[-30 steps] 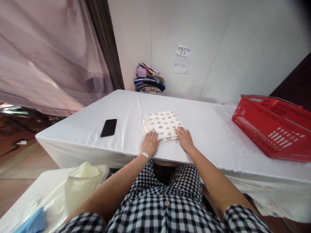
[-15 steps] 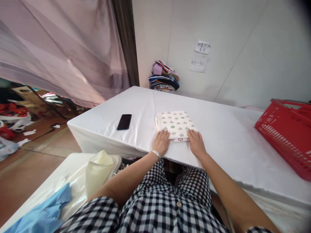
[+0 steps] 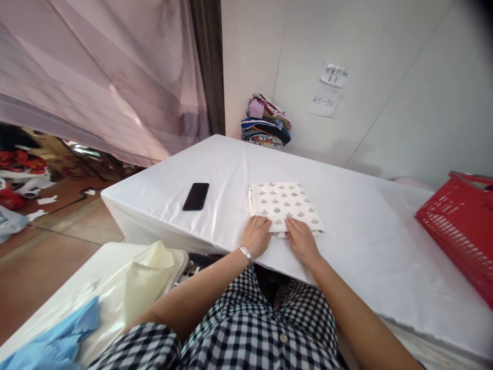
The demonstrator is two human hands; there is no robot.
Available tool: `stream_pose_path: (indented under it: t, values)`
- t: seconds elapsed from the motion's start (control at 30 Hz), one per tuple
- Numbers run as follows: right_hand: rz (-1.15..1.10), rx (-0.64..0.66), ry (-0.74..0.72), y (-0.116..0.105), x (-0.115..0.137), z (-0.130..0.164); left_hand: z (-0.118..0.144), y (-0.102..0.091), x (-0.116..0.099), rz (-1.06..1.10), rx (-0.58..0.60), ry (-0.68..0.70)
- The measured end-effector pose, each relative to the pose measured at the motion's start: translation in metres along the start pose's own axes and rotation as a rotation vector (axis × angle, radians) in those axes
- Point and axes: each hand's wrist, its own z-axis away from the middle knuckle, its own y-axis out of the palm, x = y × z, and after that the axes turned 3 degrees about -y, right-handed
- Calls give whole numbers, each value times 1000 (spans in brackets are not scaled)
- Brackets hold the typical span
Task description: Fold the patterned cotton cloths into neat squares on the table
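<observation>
**Pressing the folded cloth flat**

On the white-draped table (image 3: 365, 231), the folded cream cloth with small printed shapes (image 3: 283, 205) lies near the front edge. Left hand (image 3: 257, 235) and right hand (image 3: 302, 240) rest flat, fingers relaxed, on its near edge; even pressure should keep the fold square.

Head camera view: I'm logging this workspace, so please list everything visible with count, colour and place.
folded cloth: one, cream with small grey print, near table edge, under both hands
phone: one, black, left of the cloth, lying flat
table: one, covered in white sheet
basket: one, red plastic, right end of table
clothes pile: one stack, mixed colours, far corner by wall
paper notes: two, white, on wall
curtain: one, pinkish, left
plastic bag: one, pale yellow, lower left
blue cloth: one, lower left corner
left hand: wristband, flat on cloth's near edge
right hand: flat on cloth's near edge
</observation>
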Motion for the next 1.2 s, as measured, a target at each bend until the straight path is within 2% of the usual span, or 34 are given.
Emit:
stream_pose_path:
  t: [0.1, 0.2, 0.33, 0.5, 0.63, 0.73, 0.83, 0.93, 1.07, 1.2]
  values:
    - [-18, 8, 23, -3, -2, -6, -13, -9, 1, -6, 36, 16]
    - [-51, -37, 26, -4, -2, -7, -18, -10, 3, -17, 37, 71]
    - [-104, -66, 12, -5, 2, 1, -8, -4, 9, 11, 55, 126]
    - [-157, -81, 32, -4, 5, 3, -2, -5, 10, 117, 61, 74]
    - [-205, -116, 14, -2, 5, 1, -22, -17, 10, 206, 27, 17]
    - [-249, -134, 8, -2, 4, 0, -49, -20, 17, 256, -77, -22]
    - [-285, -157, 2, -4, 3, -2, -75, -11, 27, 216, -123, -40]
    - [-325, -163, -12, -7, 0, -4, -88, 11, 34, 62, -11, -101]
    - [-361, -175, -12, -7, 0, -5, -86, 38, 38, -62, 163, -153]
    - [-348, -179, 44, -6, 4, -7, -81, 42, 38, -67, 178, -166]
